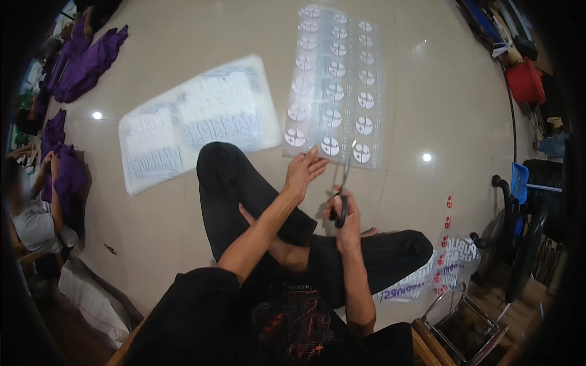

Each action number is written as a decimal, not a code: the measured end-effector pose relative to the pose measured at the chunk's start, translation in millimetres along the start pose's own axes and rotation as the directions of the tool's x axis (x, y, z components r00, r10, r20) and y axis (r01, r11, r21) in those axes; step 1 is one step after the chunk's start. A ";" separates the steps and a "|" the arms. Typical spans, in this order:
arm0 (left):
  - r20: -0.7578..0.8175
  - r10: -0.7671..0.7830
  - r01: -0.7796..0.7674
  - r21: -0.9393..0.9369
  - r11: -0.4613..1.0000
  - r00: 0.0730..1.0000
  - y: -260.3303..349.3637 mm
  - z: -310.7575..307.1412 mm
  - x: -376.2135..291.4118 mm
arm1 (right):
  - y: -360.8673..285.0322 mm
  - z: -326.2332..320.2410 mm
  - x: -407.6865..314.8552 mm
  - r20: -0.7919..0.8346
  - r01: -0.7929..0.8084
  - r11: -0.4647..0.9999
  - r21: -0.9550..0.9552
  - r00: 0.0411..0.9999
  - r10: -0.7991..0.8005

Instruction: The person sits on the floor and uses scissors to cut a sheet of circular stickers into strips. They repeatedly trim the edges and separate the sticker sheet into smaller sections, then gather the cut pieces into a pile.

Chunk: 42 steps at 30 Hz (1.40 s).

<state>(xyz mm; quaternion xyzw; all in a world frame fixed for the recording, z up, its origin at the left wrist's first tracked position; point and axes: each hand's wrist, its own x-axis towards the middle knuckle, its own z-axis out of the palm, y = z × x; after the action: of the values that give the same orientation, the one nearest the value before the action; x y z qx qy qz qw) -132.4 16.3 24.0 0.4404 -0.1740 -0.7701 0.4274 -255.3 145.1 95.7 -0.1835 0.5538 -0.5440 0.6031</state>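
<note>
A clear plastic film sheet (339,87) printed with rows of white round emblems lies on the tiled floor before me. My left hand (304,171) touches its near edge, with the thumb or a finger over the film. Black-handled scissors (341,210) are held in my right hand (345,212), their blades reaching over the near edge between two columns of emblems. Whether the blades are apart is hard to tell. To the left lies a stack of translucent sheets (201,123) with large mirrored lettering, its near edge by my knee.
Cut printed film pieces (412,283) lie beside my right knee. A metal-framed stool (462,315), a blue dustpan (519,183) and a red container (524,82) stand at the right. At the left, a person (41,224) handles purple fabric (71,183) near a white sack (91,302).
</note>
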 end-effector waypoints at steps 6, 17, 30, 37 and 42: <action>-0.111 -0.029 0.051 0.205 0.977 0.993 7.4 16.2 10.0 | 8.1 13.5 -46.4 0.007 -0.294 0.935 0.201 0.954 0.299; -0.116 -0.059 0.092 0.302 0.949 0.991 10.4 4.8 11.7 | 7.0 23.8 -2.6 0.044 -0.334 0.933 0.131 0.943 0.331; -0.094 -0.088 0.117 0.381 0.917 0.992 13.9 0.8 15.1 | 32.0 33.1 22.8 -0.024 -0.224 0.974 0.024 0.974 0.225; -0.108 -0.059 0.094 0.356 0.930 0.992 11.7 1.2 15.4 | 35.1 32.5 24.4 -0.034 -0.225 0.972 0.074 0.973 0.228; -0.105 -0.083 0.115 0.356 0.927 0.991 13.7 0.9 15.4 | 38.4 34.4 22.6 -0.043 -0.214 0.972 0.092 0.975 0.219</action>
<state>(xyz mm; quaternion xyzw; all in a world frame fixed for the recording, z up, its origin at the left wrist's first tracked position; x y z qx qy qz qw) -130.0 -4.1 25.2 0.5531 -0.2713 -0.7255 0.3068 -212.6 125.7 64.4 -0.0812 0.5619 -0.5032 0.6515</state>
